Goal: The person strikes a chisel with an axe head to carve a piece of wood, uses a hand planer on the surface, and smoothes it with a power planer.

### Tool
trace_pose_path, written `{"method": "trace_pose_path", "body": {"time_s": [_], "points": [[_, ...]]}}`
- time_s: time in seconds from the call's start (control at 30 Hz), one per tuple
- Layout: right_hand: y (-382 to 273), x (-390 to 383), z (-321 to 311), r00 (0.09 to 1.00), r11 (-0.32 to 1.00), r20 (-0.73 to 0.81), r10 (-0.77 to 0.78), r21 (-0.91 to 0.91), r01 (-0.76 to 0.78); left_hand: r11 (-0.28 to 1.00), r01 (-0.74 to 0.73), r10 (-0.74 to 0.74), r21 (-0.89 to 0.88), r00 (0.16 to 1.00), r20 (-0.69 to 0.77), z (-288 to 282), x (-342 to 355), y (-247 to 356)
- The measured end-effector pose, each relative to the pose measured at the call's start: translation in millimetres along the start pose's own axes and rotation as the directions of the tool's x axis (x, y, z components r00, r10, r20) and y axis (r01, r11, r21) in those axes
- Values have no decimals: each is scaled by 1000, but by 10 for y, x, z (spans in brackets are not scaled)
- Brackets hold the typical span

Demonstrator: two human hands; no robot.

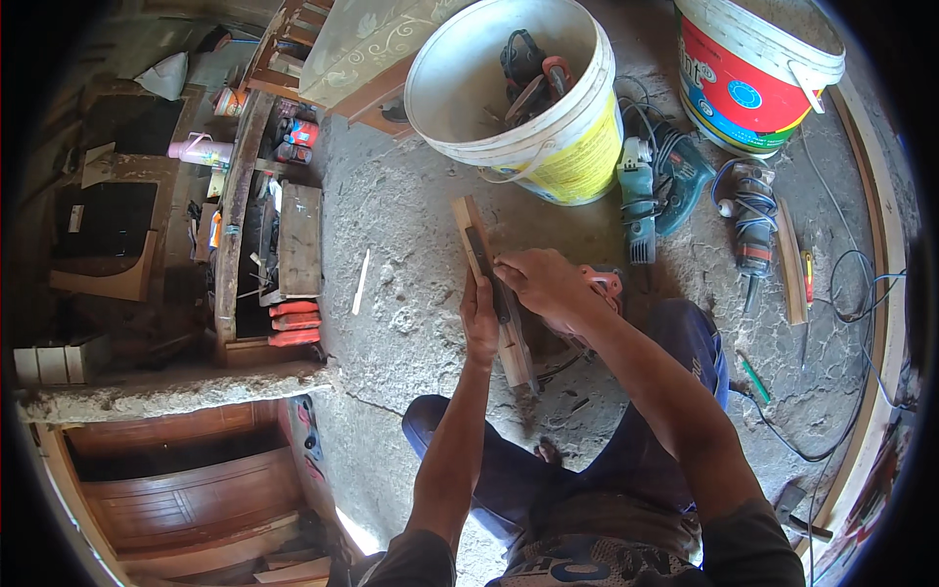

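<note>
A short wooden strip stands tilted in front of me. My left hand is closed around its left side, near the middle. Along the strip's face lies a narrow dark bar, and a thin greyish edge shows beside the lower wood. My right hand is closed in a pinch against the bar's right side; what sits between its fingertips, if anything, is hidden. Just beyond the right wrist, a red tool rests on the floor, partly covered by my hand and forearm.
A white bucket holding tools stands ahead, with a red-labelled bucket farther right. Corded power tools lie beside them. A screwdriver, a green pencil-like stick and loose cables are at right; a wooden bench is left.
</note>
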State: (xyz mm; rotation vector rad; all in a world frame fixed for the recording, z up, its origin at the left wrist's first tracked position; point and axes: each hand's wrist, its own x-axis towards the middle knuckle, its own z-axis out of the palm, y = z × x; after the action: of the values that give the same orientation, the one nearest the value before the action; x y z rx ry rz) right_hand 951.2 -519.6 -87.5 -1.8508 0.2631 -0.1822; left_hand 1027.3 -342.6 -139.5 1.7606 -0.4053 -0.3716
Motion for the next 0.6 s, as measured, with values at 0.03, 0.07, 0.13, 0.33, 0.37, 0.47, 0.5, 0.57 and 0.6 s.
{"method": "trace_pose_path", "body": {"time_s": [0.03,0.07,0.13,0.33,0.37,0.47,0.5,0.57,0.6], "points": [[-9,-9,-5,1000,1000,5,3,6,-3,1000,0,0,1,1000,9,11,-30,35],[-13,-16,-7,1000,1000,11,5,12,-5,1000,0,0,2,1000,18,22,-59,71],[5,-16,14,1000,1000,11,-2,-2,2,1000,3,-3,-19,1000,29,44,-87,115],[79,-16,79,998,998,-21,-57,9,58,998,50,-51,29,998,37,16,-82,88],[85,-14,74,997,998,-26,-68,12,68,997,61,-62,47,998,29,39,-74,115],[110,14,43,998,998,15,-62,-23,63,996,45,-46,80,999,12,68,-41,172],[118,33,62,996,996,5,-89,-28,89,996,33,-33,88,999,6,60,-28,189],[139,53,104,991,990,-15,-135,-46,134,999,8,-8,47,1000,2,48,-6,206],[147,51,119,990,990,-22,-136,-41,135,999,-7,7,53,1000,-4,40,4,215]]}}
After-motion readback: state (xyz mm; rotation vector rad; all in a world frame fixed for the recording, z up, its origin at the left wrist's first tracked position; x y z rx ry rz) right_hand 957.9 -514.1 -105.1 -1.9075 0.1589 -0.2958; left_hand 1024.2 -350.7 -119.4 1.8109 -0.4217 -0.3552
